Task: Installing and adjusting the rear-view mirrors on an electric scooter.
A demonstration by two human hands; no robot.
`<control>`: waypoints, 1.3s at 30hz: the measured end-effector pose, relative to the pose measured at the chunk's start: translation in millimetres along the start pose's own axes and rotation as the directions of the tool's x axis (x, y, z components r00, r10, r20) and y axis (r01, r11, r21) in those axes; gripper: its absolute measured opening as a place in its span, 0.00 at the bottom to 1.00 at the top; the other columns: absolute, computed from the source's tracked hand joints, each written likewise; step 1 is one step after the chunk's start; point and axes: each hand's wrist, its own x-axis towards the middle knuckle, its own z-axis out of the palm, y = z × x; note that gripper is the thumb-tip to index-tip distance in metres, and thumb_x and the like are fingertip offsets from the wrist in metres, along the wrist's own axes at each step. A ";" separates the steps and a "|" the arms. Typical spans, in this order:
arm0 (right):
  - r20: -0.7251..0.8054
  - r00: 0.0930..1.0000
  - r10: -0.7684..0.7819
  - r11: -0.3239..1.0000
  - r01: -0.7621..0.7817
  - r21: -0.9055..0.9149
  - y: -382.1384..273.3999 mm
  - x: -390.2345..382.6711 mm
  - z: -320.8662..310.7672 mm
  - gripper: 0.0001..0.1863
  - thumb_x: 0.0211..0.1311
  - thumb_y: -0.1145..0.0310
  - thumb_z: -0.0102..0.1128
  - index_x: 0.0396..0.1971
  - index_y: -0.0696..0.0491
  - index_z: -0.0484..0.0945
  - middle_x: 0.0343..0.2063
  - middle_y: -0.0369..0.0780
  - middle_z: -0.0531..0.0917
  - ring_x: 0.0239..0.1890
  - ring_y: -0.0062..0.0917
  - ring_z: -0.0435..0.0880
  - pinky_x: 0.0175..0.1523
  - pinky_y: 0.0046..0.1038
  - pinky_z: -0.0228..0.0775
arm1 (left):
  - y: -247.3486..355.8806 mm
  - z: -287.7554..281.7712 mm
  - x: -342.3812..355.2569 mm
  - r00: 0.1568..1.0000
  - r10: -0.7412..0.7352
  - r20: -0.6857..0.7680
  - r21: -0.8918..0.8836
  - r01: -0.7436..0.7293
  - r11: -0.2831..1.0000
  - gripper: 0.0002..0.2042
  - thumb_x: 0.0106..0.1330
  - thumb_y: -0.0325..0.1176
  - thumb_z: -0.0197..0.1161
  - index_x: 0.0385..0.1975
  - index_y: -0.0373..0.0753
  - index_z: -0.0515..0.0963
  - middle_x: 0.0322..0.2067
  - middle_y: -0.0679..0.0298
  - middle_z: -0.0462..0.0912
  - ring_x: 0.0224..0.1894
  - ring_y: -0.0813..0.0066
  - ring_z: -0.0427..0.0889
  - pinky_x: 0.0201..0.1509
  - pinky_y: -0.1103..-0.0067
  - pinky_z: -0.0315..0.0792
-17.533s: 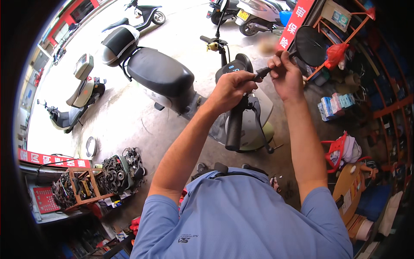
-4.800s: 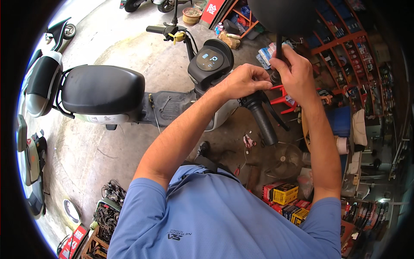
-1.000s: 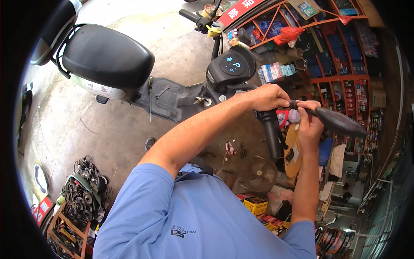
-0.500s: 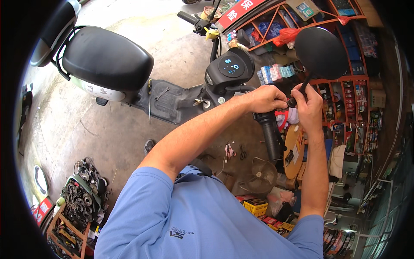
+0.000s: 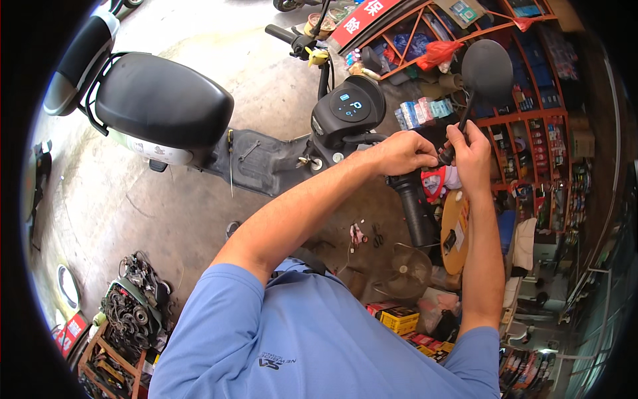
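A round black rear-view mirror (image 5: 487, 72) stands on a thin stem above the scooter's handlebar. My right hand (image 5: 470, 156) is closed round the lower stem, thumb and fingers gripping it. Beside it, my left hand (image 5: 407, 153) is pinched at the foot of the stem; whatever lies between its fingertips is hidden. Just below the left hand is a black ribbed handlebar grip (image 5: 417, 216). The scooter's lit dashboard (image 5: 350, 106) sits to the left of both hands.
The black seat (image 5: 163, 100) is at the left. On the footboard (image 5: 249, 159) lie a wrench (image 5: 250, 150) and a long screwdriver (image 5: 231, 163). Orange shelves (image 5: 525, 120) full of goods line the right. A fan (image 5: 403, 269) and yellow boxes (image 5: 399, 320) are below; scrap parts (image 5: 136, 302) pile up lower left.
The mirror has turned with its stem and shows a narrower face, slightly further left. My right hand has shifted a little with it; my left hand keeps its pinch. The whole view has moved slightly.
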 end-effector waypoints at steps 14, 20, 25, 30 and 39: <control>0.243 0.965 0.099 0.794 -0.224 0.565 26.1 9.2 -3.4 0.07 0.69 0.66 0.55 0.39 0.54 0.75 0.24 0.33 0.79 0.16 0.07 0.66 0.17 0.12 0.56 | 3.8 0.7 -0.3 1.000 -0.010 -0.005 0.038 0.010 0.999 0.09 0.62 0.35 0.64 0.36 0.36 0.82 0.26 0.60 0.83 0.30 0.74 0.81 0.38 0.75 0.73; 0.183 0.959 0.218 0.659 -0.283 0.697 48.2 5.8 -0.4 0.07 0.69 0.65 0.56 0.38 0.53 0.74 0.27 0.34 0.78 0.19 0.09 0.68 0.20 0.12 0.61 | 4.7 0.9 -1.0 1.000 -0.004 -0.015 0.019 0.004 1.000 0.09 0.63 0.35 0.63 0.36 0.36 0.82 0.26 0.61 0.83 0.31 0.75 0.82 0.39 0.75 0.73; 0.104 0.951 0.290 0.588 -0.263 0.764 58.4 -5.2 1.5 0.07 0.68 0.65 0.57 0.37 0.53 0.73 0.29 0.35 0.79 0.21 0.10 0.69 0.23 0.14 0.65 | 8.2 1.7 -1.0 0.999 -0.037 -0.021 0.005 0.037 0.999 0.10 0.64 0.36 0.63 0.37 0.35 0.82 0.27 0.60 0.84 0.32 0.74 0.83 0.40 0.75 0.74; 0.031 0.944 0.328 0.526 -0.210 0.824 65.9 -17.5 2.0 0.07 0.67 0.67 0.58 0.37 0.53 0.73 0.30 0.36 0.79 0.22 0.12 0.70 0.25 0.18 0.71 | 3.7 3.9 -0.1 0.999 0.017 -0.050 0.063 -0.014 0.998 0.12 0.62 0.36 0.65 0.38 0.34 0.81 0.29 0.58 0.84 0.34 0.73 0.83 0.40 0.75 0.74; -0.077 0.943 0.325 0.497 -0.101 0.862 59.5 -39.6 4.8 0.05 0.67 0.72 0.57 0.36 0.53 0.70 0.33 0.41 0.79 0.23 0.15 0.74 0.36 0.26 0.81 | 0.6 2.8 2.4 0.999 0.023 -0.022 0.080 -0.021 0.997 0.12 0.61 0.35 0.66 0.39 0.34 0.81 0.29 0.56 0.84 0.34 0.68 0.84 0.40 0.74 0.75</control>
